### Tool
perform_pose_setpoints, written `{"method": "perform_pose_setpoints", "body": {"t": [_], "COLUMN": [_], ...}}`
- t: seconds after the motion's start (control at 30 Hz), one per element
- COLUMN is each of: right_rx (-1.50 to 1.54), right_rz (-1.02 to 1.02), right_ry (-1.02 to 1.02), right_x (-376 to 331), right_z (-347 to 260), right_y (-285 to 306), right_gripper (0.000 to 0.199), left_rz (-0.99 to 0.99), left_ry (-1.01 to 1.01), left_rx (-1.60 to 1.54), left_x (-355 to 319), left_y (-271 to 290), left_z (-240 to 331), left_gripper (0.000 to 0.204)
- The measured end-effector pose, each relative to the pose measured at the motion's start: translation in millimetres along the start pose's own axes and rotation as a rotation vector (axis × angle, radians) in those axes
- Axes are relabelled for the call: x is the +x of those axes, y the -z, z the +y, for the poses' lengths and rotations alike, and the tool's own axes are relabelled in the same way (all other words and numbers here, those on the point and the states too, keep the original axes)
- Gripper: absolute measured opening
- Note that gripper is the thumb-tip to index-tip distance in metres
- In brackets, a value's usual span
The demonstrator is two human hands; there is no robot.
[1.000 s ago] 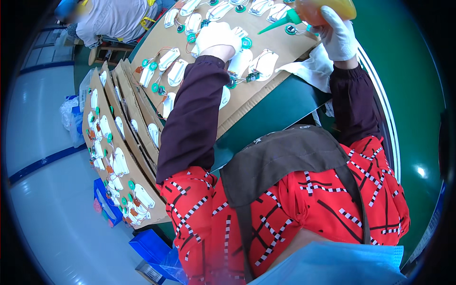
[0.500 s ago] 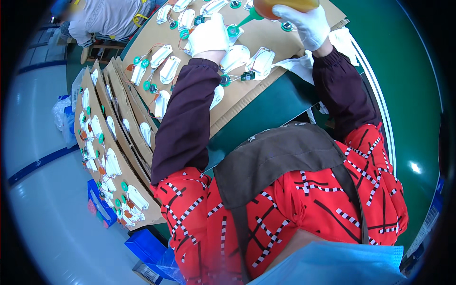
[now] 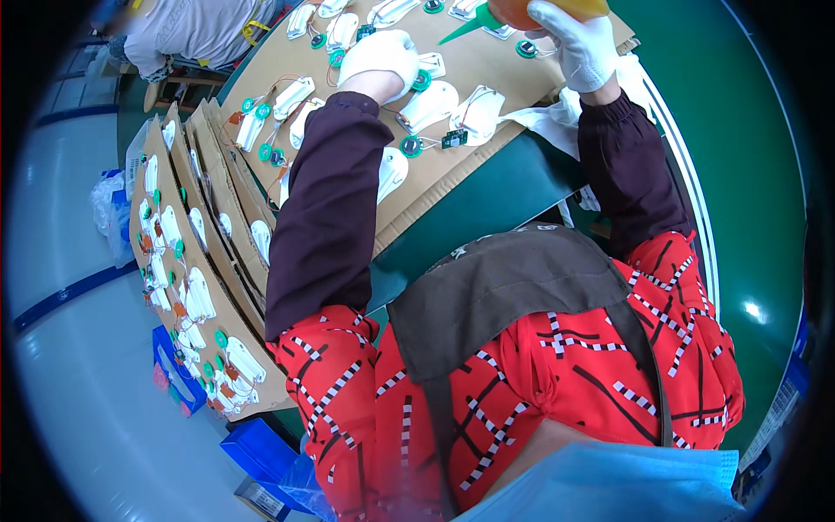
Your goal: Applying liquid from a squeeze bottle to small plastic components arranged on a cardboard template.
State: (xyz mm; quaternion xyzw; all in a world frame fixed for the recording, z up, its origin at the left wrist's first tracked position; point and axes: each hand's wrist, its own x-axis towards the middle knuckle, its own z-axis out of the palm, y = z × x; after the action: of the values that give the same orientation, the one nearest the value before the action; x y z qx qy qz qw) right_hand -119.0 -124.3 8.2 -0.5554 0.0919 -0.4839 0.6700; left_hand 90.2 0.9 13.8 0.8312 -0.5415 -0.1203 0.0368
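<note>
My right hand (image 3: 584, 48), in a white glove, is closed around a squeeze bottle (image 3: 520, 12) of amber liquid, tilted at the top of the view. Its green nozzle (image 3: 468, 30) points down to the left, above the cardboard. My left hand (image 3: 380, 59), gloved too, is curled over the white plastic housings; its fingertips are hidden. Against its right edge shows a round green disc (image 3: 421, 80), near a small white part (image 3: 432, 63). Closer to me lie a white housing (image 3: 430, 106), another housing with wires (image 3: 477, 115) and a small green circuit board (image 3: 454, 138).
Cardboard sheets (image 3: 209, 165) carrying similar wired housings stand upright left of the table. White cloth (image 3: 557, 122) lies by the cardboard's right edge. Blue bins (image 3: 259, 452) are at lower left. Another person (image 3: 187, 33) sits at upper left.
My left hand has shifted left and slightly toward me. The bottle has moved right with my right hand, and its nozzle tip has come away from the green disc.
</note>
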Motion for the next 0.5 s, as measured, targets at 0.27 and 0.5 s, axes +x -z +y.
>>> {"method": "perform_pose_setpoints", "body": {"t": [0.27,0.5], "right_rx": [-0.06,-0.314], "right_rz": [-0.024,0.0], "right_ry": [-0.004,0.075], "right_x": [-18,-22], "right_z": [2,16], "right_y": [-13,-18], "right_gripper": [0.064,0.081], "left_rz": [-0.124,-0.001], "left_ry": [0.016,-0.049], "left_rx": [0.099,0.072], "left_x": [-4,-1], "left_y": [17,4], "left_z": [19,1], "left_gripper": [0.033,0.023]}}
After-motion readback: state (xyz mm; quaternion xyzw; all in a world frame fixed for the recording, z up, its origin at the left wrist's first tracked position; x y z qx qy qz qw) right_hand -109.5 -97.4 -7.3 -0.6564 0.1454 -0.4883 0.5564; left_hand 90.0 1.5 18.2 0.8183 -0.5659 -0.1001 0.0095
